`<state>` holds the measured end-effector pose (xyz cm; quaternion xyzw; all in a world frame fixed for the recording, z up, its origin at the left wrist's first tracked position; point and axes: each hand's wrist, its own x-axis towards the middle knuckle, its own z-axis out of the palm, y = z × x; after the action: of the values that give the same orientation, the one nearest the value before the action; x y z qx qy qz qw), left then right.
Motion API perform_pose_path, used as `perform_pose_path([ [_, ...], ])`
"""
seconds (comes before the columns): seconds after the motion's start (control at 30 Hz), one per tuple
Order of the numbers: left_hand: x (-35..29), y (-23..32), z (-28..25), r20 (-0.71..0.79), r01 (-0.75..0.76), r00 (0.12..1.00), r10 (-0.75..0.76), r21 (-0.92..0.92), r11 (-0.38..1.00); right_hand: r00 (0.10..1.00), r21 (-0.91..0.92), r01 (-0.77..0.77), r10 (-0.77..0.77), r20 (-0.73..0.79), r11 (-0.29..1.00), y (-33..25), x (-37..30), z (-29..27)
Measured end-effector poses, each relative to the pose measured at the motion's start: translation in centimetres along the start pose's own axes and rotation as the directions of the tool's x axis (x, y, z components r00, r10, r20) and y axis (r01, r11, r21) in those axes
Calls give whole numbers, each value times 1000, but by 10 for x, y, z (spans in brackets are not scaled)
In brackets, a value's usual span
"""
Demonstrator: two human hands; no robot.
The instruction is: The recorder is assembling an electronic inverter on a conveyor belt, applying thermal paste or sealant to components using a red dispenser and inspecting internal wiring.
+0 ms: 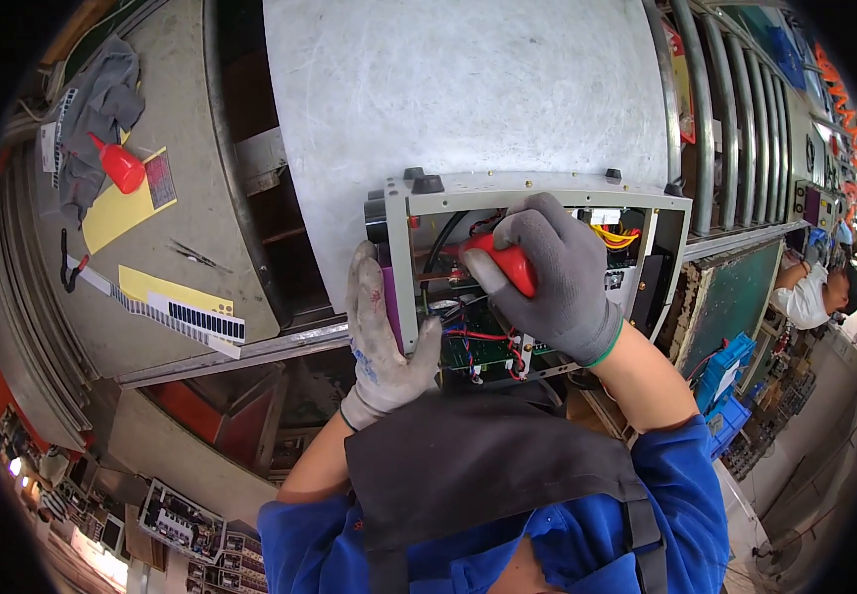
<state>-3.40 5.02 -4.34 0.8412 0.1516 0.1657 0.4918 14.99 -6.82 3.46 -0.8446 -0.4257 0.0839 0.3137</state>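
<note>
An open grey metal case lies on its side at the near edge of the bench, black rubber feet along its far side. Inside show a green circuit board, red and black wires and a bundle of yellow wires. My gloved right hand is wrapped round a red squeeze bottle, held within the case opening; its tip is hard to make out among the parts. My gloved left hand grips the case's left panel, thumb on the inner side and fingers outside by the purple face.
On the left table lie a grey cloth, another red squeeze bottle, yellow label sheets and tweezers. Metal rollers run along the right. Blue bins and another person are farther right.
</note>
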Motion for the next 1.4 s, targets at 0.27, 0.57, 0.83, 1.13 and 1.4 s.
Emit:
perform_pose_path([
  [0.27, -4, -1, 1, -14, 4, 1000, -5, -29, 1000, 999, -85, 34, -36, -17, 996, 0, 3, 9],
  [0.57, 22, 28, -20, 33, -21, 999, 16, 151, 988, 850, 449, -213, 391, -352, 868, 26, -70, -77],
  [0.83, 127, 91, 42, 334, -422, 899, 282, 496, 759, 504, 525, -264, 580, -640, 809, 48, -135, -108],
  [1.13, 169, 99, 82, 670, -358, 728, -148, 555, 751, 731, 193, -99, 203, -652, 976, 48, -102, -98],
  [1.4, 158, 85, 86, 589, -380, 808, 1, 519, 766, 843, -46, -39, 8, -537, 998, 37, -73, -90],
])
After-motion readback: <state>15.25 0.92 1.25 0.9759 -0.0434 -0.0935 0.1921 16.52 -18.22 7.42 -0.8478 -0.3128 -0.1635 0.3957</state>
